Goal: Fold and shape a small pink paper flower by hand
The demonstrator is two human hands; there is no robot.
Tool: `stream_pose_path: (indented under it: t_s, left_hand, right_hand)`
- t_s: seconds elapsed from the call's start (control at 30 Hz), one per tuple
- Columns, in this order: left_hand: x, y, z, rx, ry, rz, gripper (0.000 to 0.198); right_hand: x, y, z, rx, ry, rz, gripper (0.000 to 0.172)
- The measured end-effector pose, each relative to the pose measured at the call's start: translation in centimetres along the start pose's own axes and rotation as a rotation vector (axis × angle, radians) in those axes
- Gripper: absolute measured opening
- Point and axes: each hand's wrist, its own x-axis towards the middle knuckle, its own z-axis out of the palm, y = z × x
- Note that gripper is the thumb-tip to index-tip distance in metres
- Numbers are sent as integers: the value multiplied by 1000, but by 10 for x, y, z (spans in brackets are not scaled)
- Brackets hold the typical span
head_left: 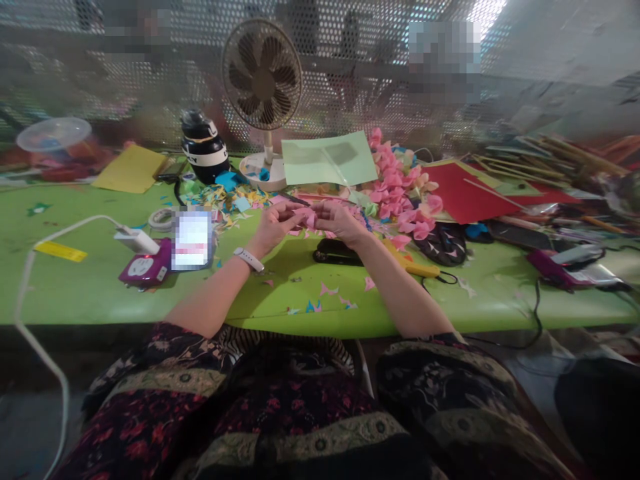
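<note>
Nearest the viewer, dark floral-patterned cloth (pixel 320 433) covers the seated person's lap. Beyond it runs the long, glossy green surface (pixel 280 310), with small pink and blue paper scraps (pixel 314 307) scattered near its front edge. At left, a purple box with a white emblem (pixel 143 270) sits beside a flat device with a lit screen (pixel 193 240); a white charging plug (pixel 135 240) lies against the box. At right, a black, elongated, stapler-like tool (pixel 333 253) rests partly under the right wrist, near a yellow handle (pixel 423 270).

At centre, the left hand (pixel 275 223), its wrist bearing a white band (pixel 249 259), and the right hand (pixel 337 220) meet above the surface. The fingertips of both are closed on a small, folded, pink paper piece (pixel 309 217), located between them.

Farther back, multicoloured paper clippings (pixel 215 199) spread to the left of the hands, while pink paper petals (pixel 395 180) form a heap to the right, next to red sheets (pixel 465 190). A pale green sheet (pixel 327 163) is just beside the base of a round-caged fan (pixel 263 80); a black bottle with white bands (pixel 205 153) stands left of the fan. A perforated metal panel (pixel 327 83) closes the background.
</note>
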Motion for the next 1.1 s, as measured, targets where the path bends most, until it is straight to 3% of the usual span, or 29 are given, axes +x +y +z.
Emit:
stream_pose_path:
  t_s: [0.17, 0.33, 0.5, 0.73, 1.1]
  left_hand:
    - [-3, 3, 7, 0, -56, 18, 37]
    - [-6, 8, 10, -88, -95, -77, 37]
    - [-5, 10, 4, -233, -120, -154, 40]
    - [-2, 4, 3, -217, -121, -134, 36]
    - [1, 4, 3, -257, -48, -223, 46]
  right_hand:
    - [0, 1, -2, 12, -97, 47, 30]
    - [0, 2, 0, 23, -162, 4, 16]
    - [0, 4, -4, 112, -129, 74, 27]
    - [-4, 0, -4, 141, -153, 85, 31]
    - [-1, -5, -3, 146, -123, 51, 22]
